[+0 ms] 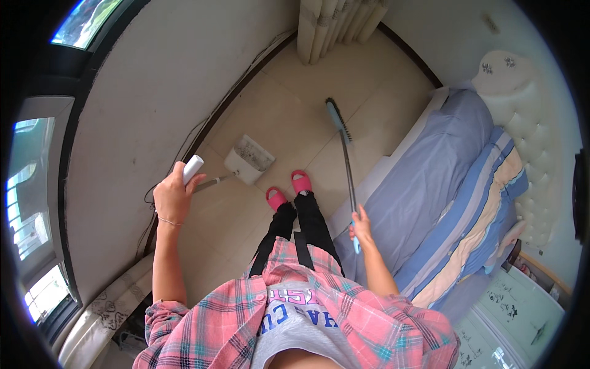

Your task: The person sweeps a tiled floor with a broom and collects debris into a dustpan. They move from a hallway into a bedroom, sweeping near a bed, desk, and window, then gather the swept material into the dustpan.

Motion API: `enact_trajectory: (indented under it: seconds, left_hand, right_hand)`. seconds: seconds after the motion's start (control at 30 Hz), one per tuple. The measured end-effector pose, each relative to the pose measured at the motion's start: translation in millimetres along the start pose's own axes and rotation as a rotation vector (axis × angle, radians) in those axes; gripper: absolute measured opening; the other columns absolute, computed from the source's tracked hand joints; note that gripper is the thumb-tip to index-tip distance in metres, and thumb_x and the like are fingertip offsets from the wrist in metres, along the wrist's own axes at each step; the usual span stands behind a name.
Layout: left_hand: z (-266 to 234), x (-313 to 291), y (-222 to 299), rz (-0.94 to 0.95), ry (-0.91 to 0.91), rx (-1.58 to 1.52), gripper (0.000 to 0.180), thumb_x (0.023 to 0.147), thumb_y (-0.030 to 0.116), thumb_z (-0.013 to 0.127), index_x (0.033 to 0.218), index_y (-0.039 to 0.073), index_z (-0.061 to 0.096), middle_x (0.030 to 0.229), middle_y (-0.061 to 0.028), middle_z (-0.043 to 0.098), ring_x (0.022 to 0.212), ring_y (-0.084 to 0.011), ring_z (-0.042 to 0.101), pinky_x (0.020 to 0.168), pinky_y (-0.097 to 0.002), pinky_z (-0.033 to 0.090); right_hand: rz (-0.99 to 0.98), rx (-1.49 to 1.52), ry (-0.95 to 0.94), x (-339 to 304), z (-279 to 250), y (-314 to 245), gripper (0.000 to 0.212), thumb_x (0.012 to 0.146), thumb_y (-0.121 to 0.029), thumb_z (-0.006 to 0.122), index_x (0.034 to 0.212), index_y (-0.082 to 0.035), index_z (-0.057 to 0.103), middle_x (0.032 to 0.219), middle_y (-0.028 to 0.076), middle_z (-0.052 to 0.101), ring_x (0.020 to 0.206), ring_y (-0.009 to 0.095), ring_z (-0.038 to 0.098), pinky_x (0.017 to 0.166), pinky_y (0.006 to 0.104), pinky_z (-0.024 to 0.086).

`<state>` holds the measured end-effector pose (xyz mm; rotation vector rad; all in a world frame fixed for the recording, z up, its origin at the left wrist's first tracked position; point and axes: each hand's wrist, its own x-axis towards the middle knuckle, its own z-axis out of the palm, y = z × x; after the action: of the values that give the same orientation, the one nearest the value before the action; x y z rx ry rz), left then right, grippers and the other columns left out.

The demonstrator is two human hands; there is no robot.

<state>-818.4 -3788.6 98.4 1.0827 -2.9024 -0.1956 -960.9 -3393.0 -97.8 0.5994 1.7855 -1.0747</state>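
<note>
My left hand (173, 195) is closed around the white top end of a long handle, which belongs to a white dustpan (247, 161) resting on the tiles ahead of my feet. Grey debris lies inside the pan. On the right, my right hand (362, 225) grips the light blue end of a broom (348, 166) with a thin grey stick. Its blue head with dark bristles is farther out, over the floor beside the bed. The broom head and the dustpan are well apart.
A bed (405, 166) with blue-grey sheets and a striped quilt (464, 227) stands on the right. Loose cables (206, 123) run along the left wall's foot. A curtain (332, 27) hangs at the far end. My pink slippers (300, 181) are just right of the dustpan.
</note>
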Motion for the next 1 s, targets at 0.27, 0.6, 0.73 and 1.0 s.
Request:
enact_trajectory:
  seconds: [0.27, 0.6, 0.73, 1.0]
  left_hand:
    - [3, 6, 7, 0.169, 0.009, 0.049, 0.033, 0.069, 0.032, 0.062, 0.069, 0.006, 0.041, 0.055, -0.0083, 0.053, 0.05, -0.0253, 0.053, 0.043, -0.0318, 0.041]
    - [11, 6, -3, 0.081, -0.049, 0.052, 0.022, 0.067, 0.023, 0.061, 0.064, 0.008, 0.046, 0.057, -0.0106, 0.053, 0.056, -0.0292, 0.053, 0.049, -0.0374, 0.042]
    - [15, 16, 4, 0.054, -0.098, 0.085, 0.02, 0.068, 0.024, 0.06, 0.066, 0.009, 0.048, 0.057, -0.0093, 0.054, 0.056, -0.0284, 0.054, 0.05, -0.0375, 0.042]
    - [5, 1, -27, -0.003, -0.222, 0.098, 0.016, 0.068, 0.024, 0.059, 0.066, 0.01, 0.051, 0.058, -0.0091, 0.055, 0.057, -0.0273, 0.055, 0.051, -0.0364, 0.043]
  right_hand:
    - [-0.111, -0.096, 0.102, 143, -50, -85, 0.04, 0.085, -0.021, 0.036, 0.123, -0.02, 0.025, 0.047, 0.006, 0.038, 0.03, 0.014, 0.035, 0.026, 0.0298, 0.031]
    - [0.031, -0.458, -0.215, 37, 71, 35, 0.056, 0.072, -0.003, 0.04, 0.122, -0.02, 0.02, 0.048, 0.009, 0.041, 0.032, 0.019, 0.041, 0.028, 0.0327, 0.034]
    - [0.081, -0.448, -0.426, 2, 16, -20, 0.05, 0.078, -0.013, 0.049, 0.123, -0.021, 0.028, 0.048, 0.003, 0.037, 0.033, 0.012, 0.035, 0.03, 0.0277, 0.031]
    - [-0.14, -0.48, -0.158, 35, -1, -72, 0.053, 0.077, -0.013, 0.049, 0.125, -0.017, 0.027, 0.05, 0.006, 0.044, 0.033, 0.013, 0.04, 0.03, 0.0285, 0.035]
